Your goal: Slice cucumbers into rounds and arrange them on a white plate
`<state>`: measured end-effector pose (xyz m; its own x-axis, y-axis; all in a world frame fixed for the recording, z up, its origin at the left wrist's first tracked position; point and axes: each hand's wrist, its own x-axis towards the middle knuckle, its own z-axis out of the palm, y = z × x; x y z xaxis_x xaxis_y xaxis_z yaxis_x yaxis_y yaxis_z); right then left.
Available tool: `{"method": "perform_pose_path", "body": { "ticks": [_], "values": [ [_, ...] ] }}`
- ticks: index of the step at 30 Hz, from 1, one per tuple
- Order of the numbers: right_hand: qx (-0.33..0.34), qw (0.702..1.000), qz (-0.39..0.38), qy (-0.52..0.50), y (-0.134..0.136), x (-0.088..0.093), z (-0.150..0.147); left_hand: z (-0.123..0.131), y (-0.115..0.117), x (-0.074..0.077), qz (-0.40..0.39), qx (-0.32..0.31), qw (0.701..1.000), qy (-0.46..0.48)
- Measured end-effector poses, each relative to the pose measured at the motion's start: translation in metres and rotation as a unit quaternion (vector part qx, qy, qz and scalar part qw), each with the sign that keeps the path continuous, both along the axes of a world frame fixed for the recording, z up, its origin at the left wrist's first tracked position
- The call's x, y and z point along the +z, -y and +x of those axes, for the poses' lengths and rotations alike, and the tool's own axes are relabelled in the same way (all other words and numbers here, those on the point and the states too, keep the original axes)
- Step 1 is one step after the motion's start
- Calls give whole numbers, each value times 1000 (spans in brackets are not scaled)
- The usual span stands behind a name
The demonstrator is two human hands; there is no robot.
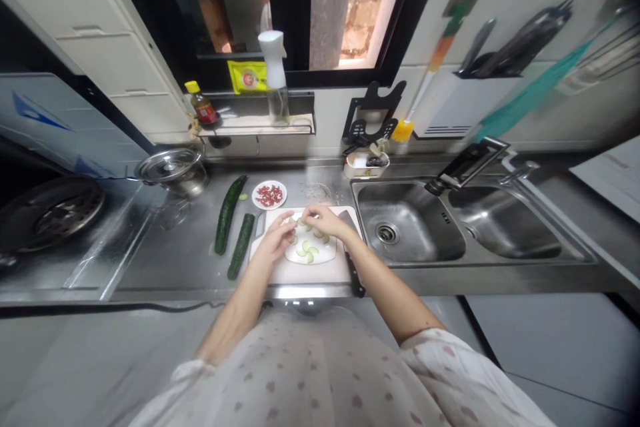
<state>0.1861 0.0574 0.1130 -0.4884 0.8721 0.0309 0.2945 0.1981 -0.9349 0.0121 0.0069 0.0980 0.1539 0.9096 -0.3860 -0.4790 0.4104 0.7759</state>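
Observation:
A white plate (325,255) lies on a white cutting board (300,273), with thin pale-green cucumber slices (307,252) fanned out near its front edge and more toward its right. Over the plate's far left side, my left hand (278,237) has its fingers curled together; what they hold is too small to make out. My right hand (324,220) pinches a cucumber slice (301,221) at the plate's far edge, close to the left fingertips. A knife (355,273) with a black handle rests along the board's right side, partly hidden under my right forearm.
Two cucumbers, a longer one (231,215) and a shorter one (241,247), lie left of the board. Behind them is a small dish (270,204) of red pieces. A lidded steel pot (173,170) stands back left, a pan (50,213) far left, a double sink (410,227) right.

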Motion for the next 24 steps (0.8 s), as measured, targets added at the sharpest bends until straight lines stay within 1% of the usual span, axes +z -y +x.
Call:
{"method": "perform_pose_path", "body": {
  "ticks": [4, 7, 9, 13, 19, 24],
  "values": [
    [-3, 1000, -15, -10, -2, -1, 0, 5, 0, 3, 42, 39, 992, -108],
    [-13, 999, -44, -8, -2, -3, -1, 10, 1, 4, 79, 70, 982, -157],
    [-21, 998, -57, -6, -2, -5, -1, 13, 2, 5, 108, 85, 976, -166],
    [-26, 998, -59, -6, -3, -7, -1, 16, 4, 4, 151, 114, 965, -179],
    [-35, 997, -71, 11, -4, -12, -2, 17, 4, -3, 159, 143, 953, -215],
    [-35, 997, -61, 14, -4, -17, -4, 17, 4, -8, 182, 169, 939, -236]
  ]
}}
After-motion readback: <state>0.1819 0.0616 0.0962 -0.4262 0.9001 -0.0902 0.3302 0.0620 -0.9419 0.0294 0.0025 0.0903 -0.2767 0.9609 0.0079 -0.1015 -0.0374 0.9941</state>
